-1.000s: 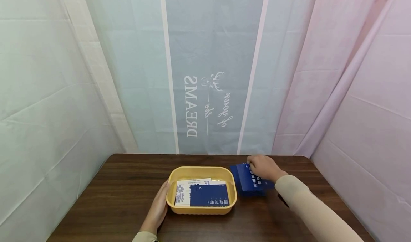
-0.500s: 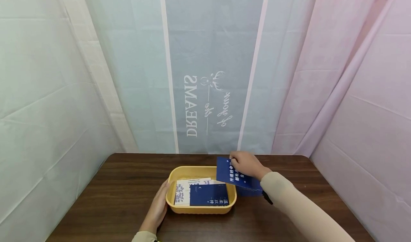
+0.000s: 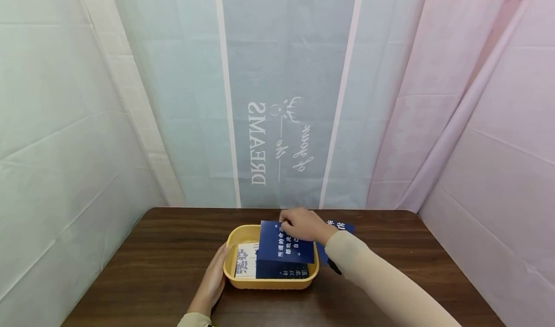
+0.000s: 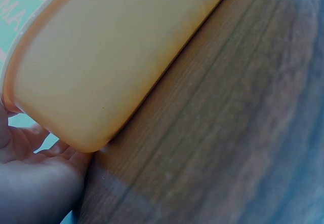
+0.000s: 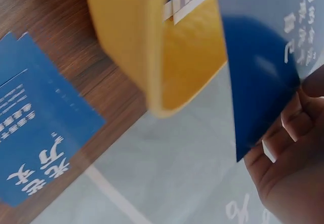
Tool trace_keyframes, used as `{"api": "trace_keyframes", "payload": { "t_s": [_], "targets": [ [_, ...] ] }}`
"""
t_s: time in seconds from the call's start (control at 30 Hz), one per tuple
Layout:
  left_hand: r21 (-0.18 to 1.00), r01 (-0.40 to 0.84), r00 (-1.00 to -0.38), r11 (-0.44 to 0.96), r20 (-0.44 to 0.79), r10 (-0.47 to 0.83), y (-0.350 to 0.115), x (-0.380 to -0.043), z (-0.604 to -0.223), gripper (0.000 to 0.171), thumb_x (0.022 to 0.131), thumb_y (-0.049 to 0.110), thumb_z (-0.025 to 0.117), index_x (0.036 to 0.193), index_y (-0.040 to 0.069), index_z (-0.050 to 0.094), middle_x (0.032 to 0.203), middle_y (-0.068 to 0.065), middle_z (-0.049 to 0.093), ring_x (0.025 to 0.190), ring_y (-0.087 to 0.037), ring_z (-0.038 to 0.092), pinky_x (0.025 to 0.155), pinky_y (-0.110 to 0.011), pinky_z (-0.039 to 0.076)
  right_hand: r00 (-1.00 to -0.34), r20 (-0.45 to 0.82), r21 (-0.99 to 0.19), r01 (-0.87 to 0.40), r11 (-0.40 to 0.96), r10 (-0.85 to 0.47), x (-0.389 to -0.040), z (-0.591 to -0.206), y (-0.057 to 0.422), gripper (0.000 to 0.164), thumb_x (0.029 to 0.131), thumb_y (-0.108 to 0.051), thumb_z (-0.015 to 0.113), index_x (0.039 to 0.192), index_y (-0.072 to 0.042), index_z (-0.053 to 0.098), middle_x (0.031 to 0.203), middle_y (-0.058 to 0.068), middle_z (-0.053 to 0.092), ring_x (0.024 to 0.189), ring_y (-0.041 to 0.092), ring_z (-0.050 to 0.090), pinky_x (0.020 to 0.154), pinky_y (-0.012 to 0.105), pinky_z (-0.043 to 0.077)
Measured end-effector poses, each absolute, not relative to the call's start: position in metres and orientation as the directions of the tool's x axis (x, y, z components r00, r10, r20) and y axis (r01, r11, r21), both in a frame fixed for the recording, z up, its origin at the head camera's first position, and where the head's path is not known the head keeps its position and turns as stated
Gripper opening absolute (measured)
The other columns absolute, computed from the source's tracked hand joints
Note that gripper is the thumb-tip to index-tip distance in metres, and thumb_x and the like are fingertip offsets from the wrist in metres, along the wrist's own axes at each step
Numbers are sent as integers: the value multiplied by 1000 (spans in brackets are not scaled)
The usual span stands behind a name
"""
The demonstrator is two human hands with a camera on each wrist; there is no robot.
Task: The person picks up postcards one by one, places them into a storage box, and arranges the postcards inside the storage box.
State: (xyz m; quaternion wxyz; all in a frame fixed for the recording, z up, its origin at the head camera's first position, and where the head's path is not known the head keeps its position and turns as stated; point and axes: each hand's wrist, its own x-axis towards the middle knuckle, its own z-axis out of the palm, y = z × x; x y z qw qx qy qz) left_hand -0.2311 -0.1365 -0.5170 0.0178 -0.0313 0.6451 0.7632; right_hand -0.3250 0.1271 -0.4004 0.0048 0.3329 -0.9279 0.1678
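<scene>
My right hand [image 3: 303, 224] pinches the far edge of a blue postcard [image 3: 284, 250] with white characters, held tilted over the yellow plastic basket [image 3: 270, 284]. In the right wrist view the thumb and fingers [image 5: 291, 117] meet at the card's edge. Inside the basket lie a white card [image 3: 246, 262] with purple print and a dark blue card [image 3: 277, 270], partly covered by the held one. My left hand [image 3: 213, 275] rests against the basket's left end; in the left wrist view its fingers [image 4: 63, 150] touch the outer wall.
More blue cards [image 3: 340, 227] lie overlapping on the table to the basket's right, partly behind my right forearm. The dark wooden table [image 3: 165, 264] ends at a hanging printed curtain [image 3: 277, 76]. White cloth walls [image 3: 498, 197] stand at both sides.
My right hand has lifted a blue postcard from the cards at the right and carried it left over the basket. The left hand and the basket have stayed put.
</scene>
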Motion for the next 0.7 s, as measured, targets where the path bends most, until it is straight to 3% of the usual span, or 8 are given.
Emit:
{"api": "trace_keyframes", "payload": {
  "t_s": [0.2,0.47,0.7],
  "targets": [
    [986,-73,-997,-147,-74,-2,-138,-228,-517,70,110,42,33,158,-3,12,164,-26,5,150,-41,1,118,-60,2,-748,19,-269,-643,717,-663,-328,-408,107,14,100,-26,54,98,-24,69,84,-14,61,71,5,55,67,28,49],
    [985,-56,-998,-164,-56,3,-137,-227,-517,69,110,41,33,158,-5,12,163,-27,6,150,-41,2,118,-59,3,-719,-87,-272,-648,711,-689,-327,-413,85,16,99,-24,55,84,-21,61,69,-7,51,62,9,49,57,26,39],
    [983,-48,-999,-177,-48,5,-136,-229,-516,67,111,39,33,158,-4,14,163,-26,8,150,-40,3,119,-59,4,-724,-174,-251,-622,741,-667,-325,-419,66,11,97,-26,60,94,-23,70,77,-11,58,69,7,53,65,26,45]
  ]
}}
